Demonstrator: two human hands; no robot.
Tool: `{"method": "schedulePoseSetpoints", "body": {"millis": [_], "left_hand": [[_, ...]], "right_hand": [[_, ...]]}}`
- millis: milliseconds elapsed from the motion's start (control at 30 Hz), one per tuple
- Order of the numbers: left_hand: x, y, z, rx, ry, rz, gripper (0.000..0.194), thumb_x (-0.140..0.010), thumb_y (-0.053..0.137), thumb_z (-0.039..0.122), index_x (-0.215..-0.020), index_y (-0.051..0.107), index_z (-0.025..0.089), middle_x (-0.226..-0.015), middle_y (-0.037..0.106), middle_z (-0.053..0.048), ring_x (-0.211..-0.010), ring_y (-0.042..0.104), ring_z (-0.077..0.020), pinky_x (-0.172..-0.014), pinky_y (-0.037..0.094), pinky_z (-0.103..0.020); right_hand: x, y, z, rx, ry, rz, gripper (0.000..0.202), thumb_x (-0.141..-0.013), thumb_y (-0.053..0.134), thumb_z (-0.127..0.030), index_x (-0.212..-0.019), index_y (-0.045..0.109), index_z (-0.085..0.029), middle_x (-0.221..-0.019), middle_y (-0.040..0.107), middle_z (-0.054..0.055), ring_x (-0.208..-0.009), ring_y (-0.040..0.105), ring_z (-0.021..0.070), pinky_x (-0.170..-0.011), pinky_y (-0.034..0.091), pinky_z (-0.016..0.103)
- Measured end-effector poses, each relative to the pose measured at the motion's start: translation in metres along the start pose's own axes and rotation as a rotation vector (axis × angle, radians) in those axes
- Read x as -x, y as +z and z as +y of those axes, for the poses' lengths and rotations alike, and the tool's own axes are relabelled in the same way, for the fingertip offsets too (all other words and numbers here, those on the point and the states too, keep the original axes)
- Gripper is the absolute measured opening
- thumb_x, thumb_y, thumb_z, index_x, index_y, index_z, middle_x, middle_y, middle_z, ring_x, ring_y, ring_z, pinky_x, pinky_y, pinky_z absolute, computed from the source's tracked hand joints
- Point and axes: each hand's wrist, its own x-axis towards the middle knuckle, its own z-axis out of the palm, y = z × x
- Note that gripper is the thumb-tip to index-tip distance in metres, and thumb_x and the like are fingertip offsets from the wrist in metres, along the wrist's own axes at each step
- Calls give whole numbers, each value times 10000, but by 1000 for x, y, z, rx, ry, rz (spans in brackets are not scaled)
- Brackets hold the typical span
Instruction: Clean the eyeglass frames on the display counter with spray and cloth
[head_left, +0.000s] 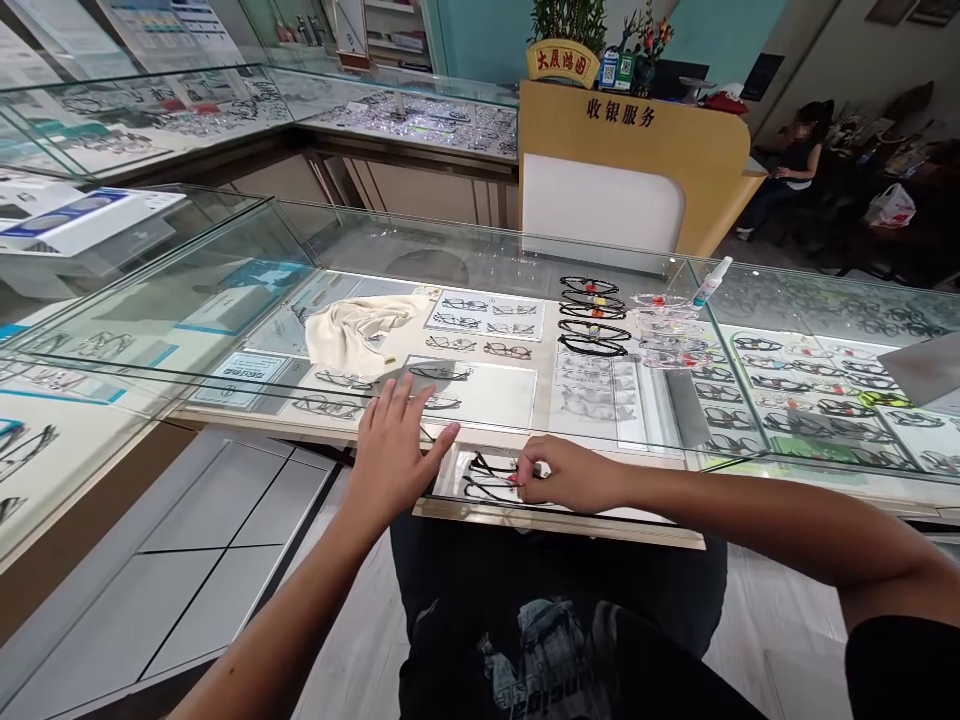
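My left hand (397,445) rests on the glass counter top (360,222) near its front edge, fingers spread and holding nothing. In front of me a shallow drawer (630,530) is pulled out below the glass. My right hand (566,475) is over it, thumb and fingers pinched on dark-framed eyeglasses (487,490) by a small red tag. The fingers partly cover the frames there. A crumpled cream cloth (345,335) lies on the counter beyond my left hand. Farther right on the glass are a column of black eyeglasses (594,338) and a column of clear eyeglasses (667,335).
A small spray bottle (711,283) stands by the clear frames. Inside the showcase, several more eyeglasses (795,385) lie in rows. White boxes (82,220) are at the left. Behind is a yellow service desk (637,130); a person (802,155) sits at the far right.
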Motion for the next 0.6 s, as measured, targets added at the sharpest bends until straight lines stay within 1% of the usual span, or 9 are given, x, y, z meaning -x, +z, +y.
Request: {"method": "schedulePoseSetpoints", "body": {"millis": [100, 200, 267, 367, 400, 433, 467, 533, 600], "left_hand": [[0, 0, 0, 8, -1, 3, 771, -1107, 395, 662, -1625, 589, 125, -1832, 397, -230, -1745, 285, -438, -1401, 229, -672], [1, 1, 0, 11, -2, 1, 753, -1111, 395, 651, -1627, 589, 137, -1836, 392, -225, -1749, 275, -440, -1397, 232, -680], [1, 1, -1, 7, -5, 1, 752, -1112, 397, 649, -1626, 590, 136, -1834, 397, -221, -1749, 276, -438, -1398, 233, -673], [1, 0, 0, -2, -6, -3, 758, -1115, 393, 649, -1624, 593, 125, -1835, 398, -219, -1746, 285, -436, -1397, 241, -664], [1, 0, 0, -3, -8, -3, 757, -1116, 391, 650, -1622, 596, 126, -1834, 399, -217, -1744, 288, -437, -1395, 245, -665], [1, 0, 0, -4, -11, -2, 754, -1115, 390, 650, -1620, 598, 129, -1834, 401, -215, -1743, 291, -437, -1394, 248, -668], [1, 0, 0, -5, -14, -2, 750, -1115, 391, 649, -1617, 600, 133, -1832, 404, -213, -1743, 293, -437, -1392, 252, -669], [1, 0, 0, -5, -16, -4, 746, -1114, 396, 650, -1617, 599, 139, -1831, 408, -211, -1745, 290, -436, -1391, 257, -667], [1, -1, 0, -3, -14, -6, 737, -1115, 405, 647, -1619, 595, 144, -1831, 409, -210, -1748, 286, -432, -1393, 259, -663]], "right_hand": [[14, -24, -26, -62, -14, -22, 83, -831, 810, -222, -808, 732, -240, -1040, 781, 35, -1010, 740, 239, -885, 549, 345], [12, -58, -55, -7, -26, 16, 43, -871, 774, -233, -850, 738, -243, -1073, 808, 19, -1008, 746, 225, -874, 546, 336], [-1, -81, -70, 67, -22, 82, 52, -904, 745, -237, -853, 736, -229, -1035, 810, 12, -918, 729, 196, -815, 532, 313], [-35, -109, -83, 211, 31, 161, 68, -933, 714, -247, -876, 724, -211, -985, 798, 2, -704, 627, 139, -720, 502, 297], [-49, -115, -84, 288, 41, 187, 68, -930, 706, -236, -870, 720, -207, -979, 795, 2, -695, 614, 136, -740, 514, 304], [-64, -119, -84, 386, 35, 205, 86, -932, 696, -223, -851, 714, -200, -967, 791, 6, -734, 635, 144, -815, 540, 318], [-79, -123, -82, 501, 22, 234, 122, -934, 683, -207, -814, 705, -195, -933, 779, 12, -806, 664, 159, -933, 551, 338], [-108, -128, -76, 714, 27, 294, 176, -920, 665, -175, -747, 691, -196, -842, 740, 18, -956, 702, 199, -1172, 481, 390], [-135, -131, -69, 780, 47, 319, 170, -896, 682, -172, -730, 706, -193, -820, 728, 42, -1054, 713, 242, -1271, 411, 430]]}}
